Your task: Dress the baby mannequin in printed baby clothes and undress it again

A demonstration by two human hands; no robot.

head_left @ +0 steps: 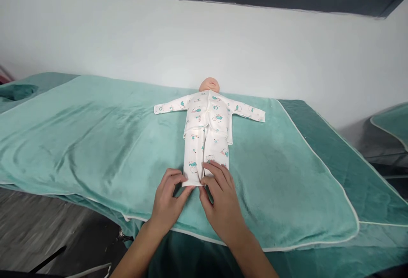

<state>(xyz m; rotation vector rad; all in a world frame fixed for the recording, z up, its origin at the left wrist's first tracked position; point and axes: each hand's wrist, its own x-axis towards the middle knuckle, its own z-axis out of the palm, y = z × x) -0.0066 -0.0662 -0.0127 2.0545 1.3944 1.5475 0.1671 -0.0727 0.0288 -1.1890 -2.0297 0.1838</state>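
Note:
A baby doll [208, 118] lies on its back on a teal towel [95, 142], head toward the wall, arms spread. It wears a white printed top and trousers [204, 150]. My left hand [168, 201] pinches the cuff of the doll's left-side trouser leg, fingers curled round the hem. My right hand [221, 197] rests over the other trouser leg's end, thumb tucked against the cuff and fingers laid on the cloth.
The towel covers a darker teal bed [334, 142] that stands against a white wall. A folded teal cloth [15, 92] lies at the far left. Another teal-covered surface [393, 120] shows at the right edge. Dark floor lies at lower left.

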